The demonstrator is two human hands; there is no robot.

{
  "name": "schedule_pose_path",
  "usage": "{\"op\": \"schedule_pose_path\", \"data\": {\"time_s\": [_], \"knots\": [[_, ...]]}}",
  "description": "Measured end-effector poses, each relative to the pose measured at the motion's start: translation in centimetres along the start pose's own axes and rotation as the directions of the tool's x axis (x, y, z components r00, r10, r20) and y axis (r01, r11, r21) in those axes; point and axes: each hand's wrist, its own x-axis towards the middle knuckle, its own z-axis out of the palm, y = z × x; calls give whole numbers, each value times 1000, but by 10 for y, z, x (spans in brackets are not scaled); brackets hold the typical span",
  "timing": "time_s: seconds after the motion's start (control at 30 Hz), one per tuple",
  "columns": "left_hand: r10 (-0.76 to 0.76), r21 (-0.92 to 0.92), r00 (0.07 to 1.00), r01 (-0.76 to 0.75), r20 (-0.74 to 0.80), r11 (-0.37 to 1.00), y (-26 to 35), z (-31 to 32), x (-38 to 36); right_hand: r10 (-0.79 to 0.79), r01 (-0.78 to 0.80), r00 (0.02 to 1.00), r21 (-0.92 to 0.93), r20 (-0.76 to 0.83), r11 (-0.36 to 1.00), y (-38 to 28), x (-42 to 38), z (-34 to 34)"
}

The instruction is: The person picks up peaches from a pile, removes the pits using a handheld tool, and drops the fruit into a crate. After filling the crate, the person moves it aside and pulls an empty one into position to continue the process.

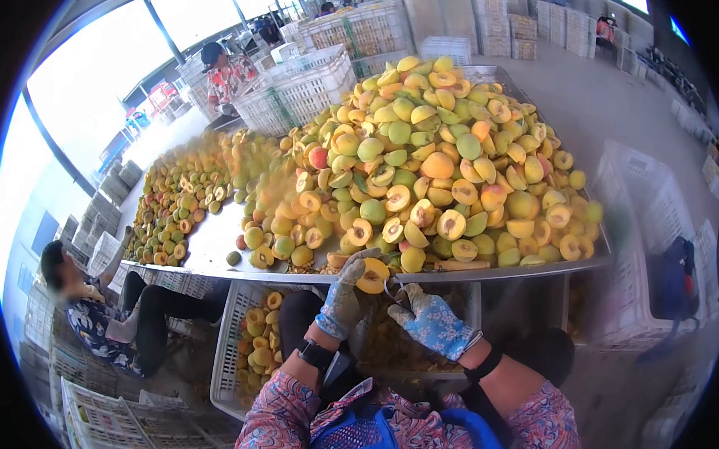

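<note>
My left hand [343, 300], in a soiled work glove, is closed around a halved yellow peach [373, 276] with its cut face turned up. Close to its right, my right hand [437, 324] in a blue flowered glove grips a small curved metal pitting tool [393, 289], its loop right at the edge of the peach half. Both hands are in front of the near rim of a metal table [484, 273]. On that table rises a big heap of halved peaches [425, 171], many showing brown pit hollows.
A white crate of peach halves [227, 354] stands at my left knee, and a bin [418, 361] with scraps sits below my hands. White crates [301, 88] are stacked behind the heap. One person [103, 318] sits at left, another person [226, 76] works across the table.
</note>
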Motion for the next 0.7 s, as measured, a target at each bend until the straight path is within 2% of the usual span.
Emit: {"op": "schedule_pose_path", "data": {"time_s": [0.03,0.07,0.13,0.27,0.33,0.37,0.43,0.5,0.57,0.63,0.67,0.7], "knots": [[-11,14,1000,11,13,1000,-1,6,-5,-88,86,995,-35,-49,996,6,1,6],[-18,13,1000,18,5,1000,-4,13,-9,-79,78,996,-29,-45,997,7,0,10],[39,63,999,-38,-13,997,-9,25,-12,-34,30,999,-181,-18,983,7,0,14],[44,76,994,-37,-102,996,-13,33,-15,-31,31,1000,-166,1,986,1,-1,13],[77,125,990,-62,-118,990,-20,33,-15,77,-74,997,-151,20,986,-1,-2,16],[116,170,984,-92,-132,981,-24,34,-15,82,-79,996,-149,17,986,-1,-3,16],[164,215,976,-131,-140,968,-31,37,-17,50,-51,998,42,32,998,-2,-4,16],[217,261,965,-174,-148,950,-30,42,-19,74,-79,996,98,49,992,-7,-5,13],[156,94,980,-145,-124,985,-25,49,-23,98,-108,993,153,68,982,-8,-3,11],[104,92,985,-92,-137,992,-24,37,-23,152,-159,975,27,161,987,-7,-1,10],[55,90,988,-42,-146,995,-23,34,-22,151,-157,975,27,161,987,-5,-1,13],[56,92,988,-42,-145,995,-23,33,-23,138,-161,979,158,148,974,-5,-1,18]]}}
